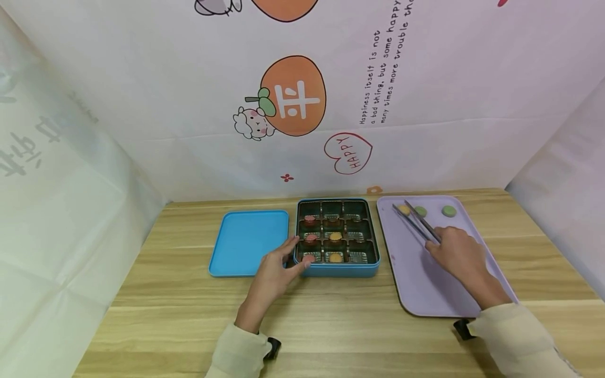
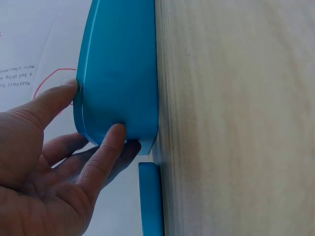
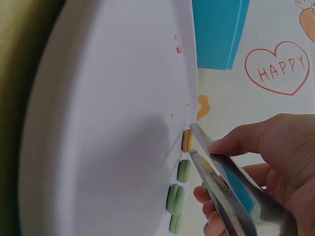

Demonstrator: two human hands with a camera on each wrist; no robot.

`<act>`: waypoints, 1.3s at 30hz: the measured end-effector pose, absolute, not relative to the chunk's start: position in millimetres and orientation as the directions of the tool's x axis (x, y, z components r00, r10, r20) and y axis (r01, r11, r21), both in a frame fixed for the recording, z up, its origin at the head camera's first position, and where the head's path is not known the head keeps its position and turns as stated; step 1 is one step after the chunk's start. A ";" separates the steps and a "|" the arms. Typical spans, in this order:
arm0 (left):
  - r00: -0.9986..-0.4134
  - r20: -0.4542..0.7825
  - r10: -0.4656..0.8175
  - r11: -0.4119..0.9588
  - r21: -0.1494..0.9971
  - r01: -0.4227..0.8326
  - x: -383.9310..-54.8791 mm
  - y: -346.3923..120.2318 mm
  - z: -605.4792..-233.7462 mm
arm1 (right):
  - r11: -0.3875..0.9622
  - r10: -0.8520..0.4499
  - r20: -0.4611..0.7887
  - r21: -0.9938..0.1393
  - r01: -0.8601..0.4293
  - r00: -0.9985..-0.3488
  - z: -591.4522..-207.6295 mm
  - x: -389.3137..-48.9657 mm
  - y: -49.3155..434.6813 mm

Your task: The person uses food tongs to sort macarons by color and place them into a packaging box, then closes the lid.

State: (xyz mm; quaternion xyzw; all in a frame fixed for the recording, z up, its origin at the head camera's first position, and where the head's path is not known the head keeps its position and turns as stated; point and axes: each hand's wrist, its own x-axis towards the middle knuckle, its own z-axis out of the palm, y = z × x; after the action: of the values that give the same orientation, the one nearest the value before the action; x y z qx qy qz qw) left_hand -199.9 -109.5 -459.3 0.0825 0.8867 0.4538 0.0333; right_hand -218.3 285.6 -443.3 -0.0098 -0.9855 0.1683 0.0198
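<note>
My left hand holds the front left corner of a blue tin, thumb at the rim and fingers along its side. Inside, a divided tray has pink macarons down the left column and two yellow macarons in the middle column. My right hand grips metal tongs over a lilac tray. The tong tips stand apart around a yellow macaron at the tray's far edge. Green macarons lie beside it.
A blue lid lies flat on the wooden table, left of the tin. Small pink crumbs dot the tray. A printed white cloth hangs behind the table, with more white cloth at both sides.
</note>
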 end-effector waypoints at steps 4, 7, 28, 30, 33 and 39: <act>-0.983 0.014 0.180 0.571 0.813 0.116 -199.4 -109.5 -458.8 | 0.944 0.028 0.018 -0.328 0.020 -0.999 -445.1 -218.3 285.9; -0.983 0.010 0.182 0.568 0.815 0.114 -199.1 -109.5 -458.4 | 0.944 0.028 0.020 -0.329 0.020 -0.999 -445.8 -218.3 285.8; -0.985 0.027 0.172 0.578 0.807 0.123 -199.9 -108.9 -460.1 | 0.942 0.001 0.082 -0.335 -0.026 -0.997 -429.9 -212.4 270.0; -0.985 0.029 0.173 0.578 0.806 0.126 -200.0 -108.6 -460.4 | 0.945 -0.010 0.097 -0.326 -0.041 -0.995 -424.8 -210.3 265.2; -0.985 0.030 0.172 0.578 0.807 0.126 -200.3 -108.2 -460.5 | 0.947 -0.026 0.114 -0.314 -0.061 -0.993 -417.5 -207.0 258.3; -0.985 0.030 0.171 0.581 0.804 0.125 -199.9 -108.1 -459.8 | 0.943 -0.048 0.164 -0.318 -0.099 -0.985 -407.2 -204.9 236.2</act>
State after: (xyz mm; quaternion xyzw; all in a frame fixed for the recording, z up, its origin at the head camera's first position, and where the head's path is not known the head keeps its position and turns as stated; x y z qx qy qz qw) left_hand -199.9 -108.1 -459.8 0.0833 0.8888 0.4499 0.0252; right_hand -204.9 236.2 -407.2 0.0372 -0.9826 0.1647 0.0773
